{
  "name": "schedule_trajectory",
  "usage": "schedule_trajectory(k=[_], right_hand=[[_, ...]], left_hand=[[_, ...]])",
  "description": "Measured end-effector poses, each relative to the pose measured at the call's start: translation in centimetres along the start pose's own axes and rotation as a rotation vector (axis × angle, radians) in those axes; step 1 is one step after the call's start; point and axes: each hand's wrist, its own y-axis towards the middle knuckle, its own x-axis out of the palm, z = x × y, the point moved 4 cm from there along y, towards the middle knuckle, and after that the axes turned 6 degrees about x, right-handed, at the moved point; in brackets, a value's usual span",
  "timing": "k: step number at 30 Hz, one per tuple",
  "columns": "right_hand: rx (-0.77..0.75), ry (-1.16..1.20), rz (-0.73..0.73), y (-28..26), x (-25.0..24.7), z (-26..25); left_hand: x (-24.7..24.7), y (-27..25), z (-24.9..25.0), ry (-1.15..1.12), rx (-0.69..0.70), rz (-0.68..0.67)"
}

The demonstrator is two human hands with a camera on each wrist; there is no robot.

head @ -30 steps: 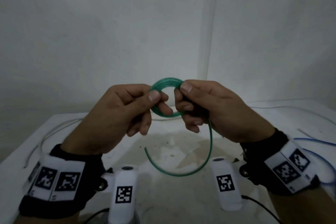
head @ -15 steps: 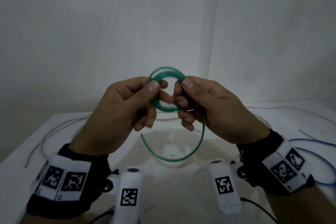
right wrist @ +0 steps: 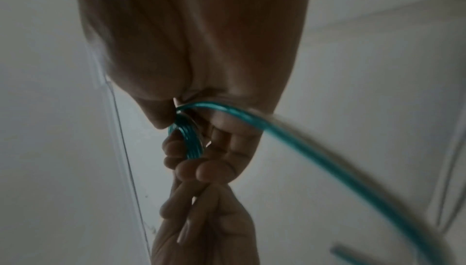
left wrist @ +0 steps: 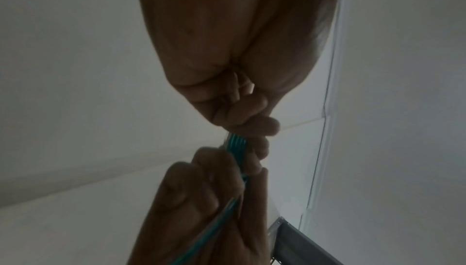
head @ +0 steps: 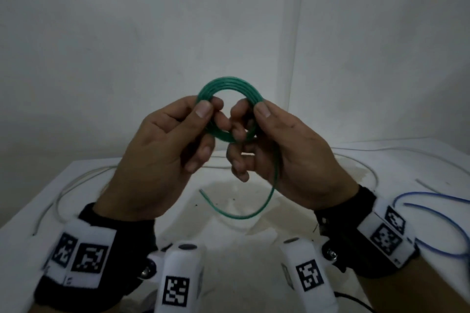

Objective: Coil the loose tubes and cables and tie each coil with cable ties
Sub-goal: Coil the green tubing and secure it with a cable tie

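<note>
White walls meet in a corner behind a pale table [head: 76,211] across the lower frame. At frame centre, raised above the table, is the green tube [head: 230,84], wound into a small coil of several turns. Its loose tail drops from the coil's right side, curves down and ends free at lower centre. The left hand [head: 162,155] pinches the coil's left edge between thumb and fingers; the right hand [head: 287,150] pinches the right edge, fingers curled through the ring. Coiling looks nearly done: next the tail needs winding in without the turns springing apart. A white tube [head: 76,183] and a blue cable [head: 432,195] lie loose at lower left and lower right.
</note>
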Motion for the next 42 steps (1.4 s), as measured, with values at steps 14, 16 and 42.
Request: schedule_trajectory(k=[14, 16, 42], right_hand=[[0.109, -0.237, 0.021, -0.4, -1.7, -0.3], [0.079, -0.195, 0.043, -0.4, -1.5, -0.3], [0.089, -0.284, 0.049, -0.7, -1.7, -0.9]], left_hand=[[-0.8, 0.0, -0.3, 0.196, -0.072, -0.053], [-0.7, 0.1, -0.4, 0.154, -0.05, -0.001], [-0.1, -0.1, -0.7, 0.171, -0.089, -0.049]])
